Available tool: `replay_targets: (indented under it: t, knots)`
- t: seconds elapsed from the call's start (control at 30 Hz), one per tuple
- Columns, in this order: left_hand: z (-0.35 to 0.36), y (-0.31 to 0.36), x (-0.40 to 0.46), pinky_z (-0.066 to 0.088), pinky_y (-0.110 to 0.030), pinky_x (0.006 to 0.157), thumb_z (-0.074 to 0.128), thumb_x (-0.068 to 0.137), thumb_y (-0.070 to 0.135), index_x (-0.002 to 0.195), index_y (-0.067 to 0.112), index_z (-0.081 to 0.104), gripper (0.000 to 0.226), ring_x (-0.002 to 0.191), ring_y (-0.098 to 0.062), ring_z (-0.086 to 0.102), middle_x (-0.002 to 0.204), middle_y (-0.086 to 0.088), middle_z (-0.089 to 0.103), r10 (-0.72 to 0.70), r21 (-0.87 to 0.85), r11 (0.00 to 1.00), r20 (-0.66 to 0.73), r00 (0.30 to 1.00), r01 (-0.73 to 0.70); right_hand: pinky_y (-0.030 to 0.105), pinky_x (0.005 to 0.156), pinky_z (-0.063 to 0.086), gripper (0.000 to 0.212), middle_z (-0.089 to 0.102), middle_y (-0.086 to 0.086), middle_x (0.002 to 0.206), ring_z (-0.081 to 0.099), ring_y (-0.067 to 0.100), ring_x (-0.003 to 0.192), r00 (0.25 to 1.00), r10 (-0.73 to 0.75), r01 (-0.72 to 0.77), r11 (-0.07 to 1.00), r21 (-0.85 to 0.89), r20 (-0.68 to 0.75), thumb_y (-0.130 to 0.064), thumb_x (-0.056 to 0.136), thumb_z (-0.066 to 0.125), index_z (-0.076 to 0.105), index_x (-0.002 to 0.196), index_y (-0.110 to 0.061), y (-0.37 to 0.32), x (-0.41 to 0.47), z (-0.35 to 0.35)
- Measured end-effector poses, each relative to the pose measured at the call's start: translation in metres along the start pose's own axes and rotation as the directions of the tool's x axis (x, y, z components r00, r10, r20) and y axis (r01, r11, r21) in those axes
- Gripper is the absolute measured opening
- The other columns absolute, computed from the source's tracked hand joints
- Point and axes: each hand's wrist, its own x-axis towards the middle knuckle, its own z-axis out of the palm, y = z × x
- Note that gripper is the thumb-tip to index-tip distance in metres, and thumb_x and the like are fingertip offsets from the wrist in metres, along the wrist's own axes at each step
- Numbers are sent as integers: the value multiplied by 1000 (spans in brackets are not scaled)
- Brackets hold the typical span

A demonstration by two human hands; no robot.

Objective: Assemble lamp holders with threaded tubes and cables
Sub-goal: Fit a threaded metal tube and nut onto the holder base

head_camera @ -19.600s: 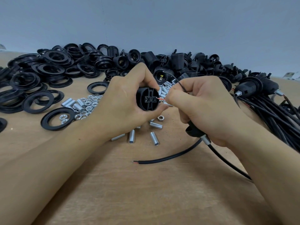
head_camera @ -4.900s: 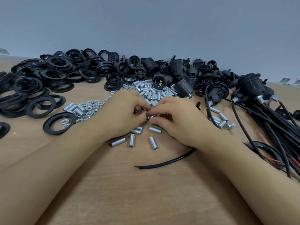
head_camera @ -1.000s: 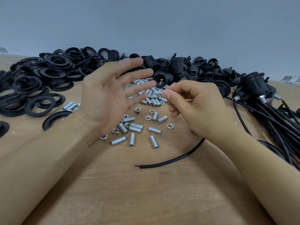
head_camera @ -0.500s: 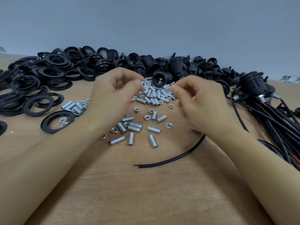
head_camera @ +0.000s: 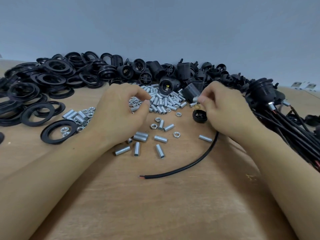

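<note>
We are seeing bare wooden surface point(head_camera: 155, 205) lying open nearest us, crossed only by a loose black cable point(head_camera: 187, 166). Scattered metal tubes point(head_camera: 160, 151) and nuts point(head_camera: 176, 134) are cluttering the middle. Black rings point(head_camera: 52, 80) are crowding the left, lamp holders point(head_camera: 173, 71) are lining the back, and a cable bundle point(head_camera: 285, 125) is blocking the right.

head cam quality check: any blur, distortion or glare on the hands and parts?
Head view: right hand fingertips motion-blurred, so what they pinch is unclear; left hand sharper. Wide-angle bends the table edge and stretches the forearms. Light soft and even, faint shadows; mild shine on tubes, no harsh glare.
</note>
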Motion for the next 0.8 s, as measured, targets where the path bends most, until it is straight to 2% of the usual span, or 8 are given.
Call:
replay_targets:
  t: [0.07,0.1,0.2,0.37,0.47,0.6,0.7,0.8]
  knots:
    - [1,1,0,36,-22,87,64,92,23,98,25,73,11,104,-2,49,96,23,64,12,-25,1000,-3,1000,-12,39,72,43,12,59,2,101,56,31,89,993,-42,68,969,-236,114,-34,98,47,50,99,-23,-7,-3,7]
    - [1,1,-1,37,-23,87,64,92,23,96,26,73,10,103,-2,49,96,24,64,20,-37,999,-3,1000,-20,40,73,43,12,56,3,105,55,32,92,989,-63,100,953,-285,137,-31,99,46,49,101,-20,-10,-3,10]
    - [4,0,0,39,-24,89,65,92,23,91,26,74,9,101,-5,53,95,22,67,65,-48,997,18,998,-64,38,73,40,6,56,5,105,54,29,92,980,-112,155,946,-284,162,-20,99,50,49,101,-15,-17,-1,11]
    - [8,1,-4,39,-9,80,66,91,22,92,24,74,8,96,1,55,91,22,66,148,-81,987,91,985,-141,43,78,47,6,56,9,104,55,32,95,962,-156,225,916,-333,222,-11,97,50,50,102,-11,-22,1,13]
    - [9,6,-6,43,-11,73,67,92,25,98,23,73,9,88,-2,61,86,18,68,212,-194,963,124,969,-186,40,75,46,3,57,9,101,55,31,91,978,-198,206,947,-245,59,-10,96,52,53,99,-10,-26,1,7]
    - [10,12,-9,55,-32,74,83,77,36,114,26,67,42,83,-12,67,96,10,68,237,-342,925,178,955,-166,40,73,43,6,58,5,95,55,28,87,936,-325,310,943,-122,-132,-13,97,54,56,100,-9,-43,-8,5]
    - [12,15,-9,57,-37,76,89,70,30,112,33,62,50,83,-18,69,99,7,68,233,-403,901,143,962,-159,43,77,46,7,63,3,92,57,24,87,964,-211,230,967,112,-160,-14,95,54,60,98,-12,-60,-19,12]
    - [13,15,-9,58,-34,74,81,73,26,107,28,62,40,81,-21,68,92,6,68,239,-442,876,52,970,-192,42,79,50,10,66,-4,84,62,19,86,987,-35,83,947,309,-160,-13,93,54,62,93,-19,-70,-26,16]
